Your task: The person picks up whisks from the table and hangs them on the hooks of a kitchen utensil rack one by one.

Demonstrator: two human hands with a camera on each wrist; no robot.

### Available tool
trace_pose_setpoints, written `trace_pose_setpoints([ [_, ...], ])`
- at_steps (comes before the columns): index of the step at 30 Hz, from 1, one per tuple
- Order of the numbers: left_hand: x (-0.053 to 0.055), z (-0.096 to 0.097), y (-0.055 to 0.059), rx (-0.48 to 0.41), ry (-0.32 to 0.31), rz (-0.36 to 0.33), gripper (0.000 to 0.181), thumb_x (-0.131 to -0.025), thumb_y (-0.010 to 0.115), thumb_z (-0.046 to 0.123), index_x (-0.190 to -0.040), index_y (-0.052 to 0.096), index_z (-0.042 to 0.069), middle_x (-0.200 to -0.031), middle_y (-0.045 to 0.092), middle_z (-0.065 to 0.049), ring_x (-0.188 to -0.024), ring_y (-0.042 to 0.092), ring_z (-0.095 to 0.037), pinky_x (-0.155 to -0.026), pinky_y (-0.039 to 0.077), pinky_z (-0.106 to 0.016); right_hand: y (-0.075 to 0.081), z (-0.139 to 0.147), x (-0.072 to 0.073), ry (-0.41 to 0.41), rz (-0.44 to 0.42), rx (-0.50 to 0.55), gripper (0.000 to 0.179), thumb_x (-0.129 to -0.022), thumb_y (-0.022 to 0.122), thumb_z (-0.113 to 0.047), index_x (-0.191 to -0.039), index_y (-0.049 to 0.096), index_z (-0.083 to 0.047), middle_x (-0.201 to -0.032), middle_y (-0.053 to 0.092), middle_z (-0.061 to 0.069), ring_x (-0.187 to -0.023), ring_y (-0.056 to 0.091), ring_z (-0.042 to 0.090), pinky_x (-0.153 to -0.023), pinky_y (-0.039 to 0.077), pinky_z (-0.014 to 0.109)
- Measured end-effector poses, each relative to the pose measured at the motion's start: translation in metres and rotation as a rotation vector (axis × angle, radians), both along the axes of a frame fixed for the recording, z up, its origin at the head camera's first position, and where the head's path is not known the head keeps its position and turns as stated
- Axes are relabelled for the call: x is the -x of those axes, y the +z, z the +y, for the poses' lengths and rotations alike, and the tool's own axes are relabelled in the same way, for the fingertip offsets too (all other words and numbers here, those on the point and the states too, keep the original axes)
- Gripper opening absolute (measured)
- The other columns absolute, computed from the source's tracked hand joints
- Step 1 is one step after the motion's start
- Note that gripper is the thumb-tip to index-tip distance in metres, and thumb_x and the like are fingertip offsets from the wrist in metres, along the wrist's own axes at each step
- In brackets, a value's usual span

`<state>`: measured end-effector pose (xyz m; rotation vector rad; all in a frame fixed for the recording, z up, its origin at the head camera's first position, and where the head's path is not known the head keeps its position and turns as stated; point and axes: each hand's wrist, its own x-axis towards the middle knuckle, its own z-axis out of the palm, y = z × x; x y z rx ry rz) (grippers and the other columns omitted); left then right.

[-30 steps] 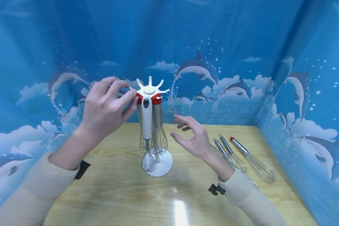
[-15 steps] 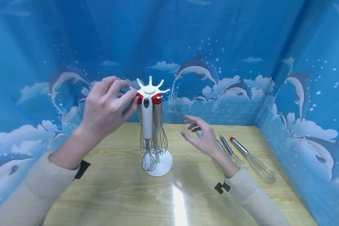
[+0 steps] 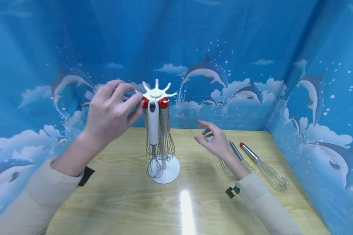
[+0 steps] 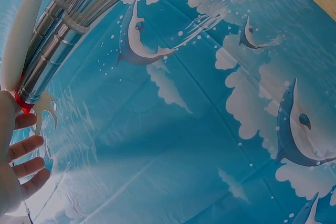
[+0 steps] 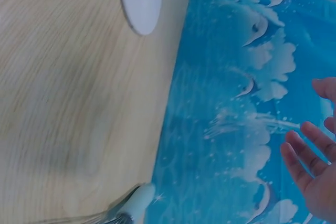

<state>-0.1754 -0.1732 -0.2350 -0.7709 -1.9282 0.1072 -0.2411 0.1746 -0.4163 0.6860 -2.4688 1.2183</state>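
Observation:
A white whisk stand (image 3: pixel 156 94) with a ring of hooked arms and a round base stands mid-table. From it hang a white-handled whisk (image 3: pixel 153 122) in front and metal-handled whisks (image 3: pixel 164 119) with red ends, wire heads down. My left hand (image 3: pixel 109 109) pinches the stand's left side at the top, thumb and forefinger right beside a red end. In the left wrist view its other fingers are spread, below the red-ended whisk (image 4: pixel 44 69). To the right, my right hand (image 3: pixel 214 140) holds nothing; its fingers are loosely bent in the air above the table.
At the table's right lie a red-ended whisk (image 3: pixel 250 151), a slim metal-handled whisk (image 3: pixel 236 150) and a pale-handled whisk (image 5: pixel 139 202), partly hidden behind my right hand in the head view. A blue dolphin-print curtain (image 3: pixel 176 39) borders the back and sides.
My right hand has drawn away from the stand toward the right, covering part of the lying whisks and uncovering a pale handle end. My left hand and the stand stay put.

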Motion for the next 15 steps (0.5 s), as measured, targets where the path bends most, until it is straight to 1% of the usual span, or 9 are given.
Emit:
trace_pose_setpoints([
  [9,0.000,-0.002,-0.001,0.008,0.012,-0.005,0.022,-0.101,0.063,0.022,-0.105,0.075,0.003,-0.111,0.075,-0.022,-0.105,0.067,-0.043,-0.081,0.061,-0.051,-0.017,0.011,0.016,-0.051,-0.065,-0.063,0.064,-0.093,0.081,-0.026,-0.151,0.057,-0.016,-0.126,0.072,0.013,-0.097,0.073,0.028,-0.084,0.065,0.048],
  [15,0.000,-0.002,-0.001,0.008,0.012,-0.003,0.023,-0.102,0.063,0.022,-0.105,0.075,0.003,-0.111,0.075,-0.022,-0.105,0.067,-0.043,-0.082,0.061,-0.051,-0.027,0.016,0.025,-0.091,-0.154,-0.096,0.066,-0.093,0.081,-0.031,-0.152,0.055,-0.018,-0.130,0.070,0.014,-0.102,0.073,0.033,-0.087,0.063,0.053],
])
